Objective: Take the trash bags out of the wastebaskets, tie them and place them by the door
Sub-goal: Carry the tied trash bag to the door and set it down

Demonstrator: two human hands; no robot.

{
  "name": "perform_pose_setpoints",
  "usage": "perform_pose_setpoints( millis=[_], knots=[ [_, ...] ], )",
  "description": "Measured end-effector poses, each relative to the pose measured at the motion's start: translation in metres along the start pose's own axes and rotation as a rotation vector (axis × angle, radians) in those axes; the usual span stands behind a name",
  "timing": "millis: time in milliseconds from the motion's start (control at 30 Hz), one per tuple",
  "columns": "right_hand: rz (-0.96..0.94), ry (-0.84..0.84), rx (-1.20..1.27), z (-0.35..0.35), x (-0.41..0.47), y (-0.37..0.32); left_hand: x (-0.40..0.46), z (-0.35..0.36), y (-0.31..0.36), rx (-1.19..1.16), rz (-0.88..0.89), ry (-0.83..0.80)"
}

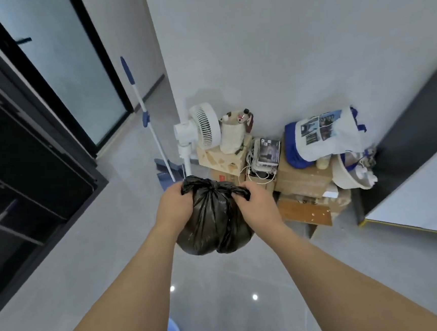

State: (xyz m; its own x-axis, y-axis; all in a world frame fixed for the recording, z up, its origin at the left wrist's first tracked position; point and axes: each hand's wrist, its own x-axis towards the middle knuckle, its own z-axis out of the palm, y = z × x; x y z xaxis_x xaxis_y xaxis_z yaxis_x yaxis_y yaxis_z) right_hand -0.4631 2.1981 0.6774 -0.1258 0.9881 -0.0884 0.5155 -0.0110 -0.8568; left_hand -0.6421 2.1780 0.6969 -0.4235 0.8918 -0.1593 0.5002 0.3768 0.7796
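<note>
At frame centre, a full black trash bag [214,218] is hanging above the glossy grey tile floor [88,256], its gathered neck being pinched by the left hand [174,201] and right hand [257,201], fingers curled around the plastic. Behind it, a white fan [203,129] and stacked cardboard boxes [300,176] are crowding the white wall [280,41].

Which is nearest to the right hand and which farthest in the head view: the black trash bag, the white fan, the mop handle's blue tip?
From the right hand:
1. Black trash bag, gripped in it, between both hands.
2. White fan, up and left, on the boxes by the wall.
3. Mop handle's blue tip, farthest, high on the left by the wall corner.
</note>
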Motion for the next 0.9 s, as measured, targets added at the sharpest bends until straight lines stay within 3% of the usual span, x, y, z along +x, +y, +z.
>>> perform_pose_setpoints(
  millis=[200,400,633,733,900],
  knots=[
    [0.138,0.271,-0.018,-0.063,-0.019,0.022,0.008,0.059,0.052,0.03,0.182,-0.262],
    [0.32,0.599,-0.042,-0.149,-0.088,0.059,-0.034,0.148,0.133,0.067,0.499,-0.567],
    [0.591,0.991,-0.064,-0.243,-0.251,0.107,-0.197,0.254,0.216,0.139,0.824,-0.924],
    [0.679,1.198,-0.065,-0.267,-0.338,0.121,-0.291,0.29,0.234,0.116,0.909,-1.116],
    [0.763,1.413,0.012,-0.297,-0.427,0.144,-0.397,0.324,0.249,0.097,1.004,-1.295]
  ],
)
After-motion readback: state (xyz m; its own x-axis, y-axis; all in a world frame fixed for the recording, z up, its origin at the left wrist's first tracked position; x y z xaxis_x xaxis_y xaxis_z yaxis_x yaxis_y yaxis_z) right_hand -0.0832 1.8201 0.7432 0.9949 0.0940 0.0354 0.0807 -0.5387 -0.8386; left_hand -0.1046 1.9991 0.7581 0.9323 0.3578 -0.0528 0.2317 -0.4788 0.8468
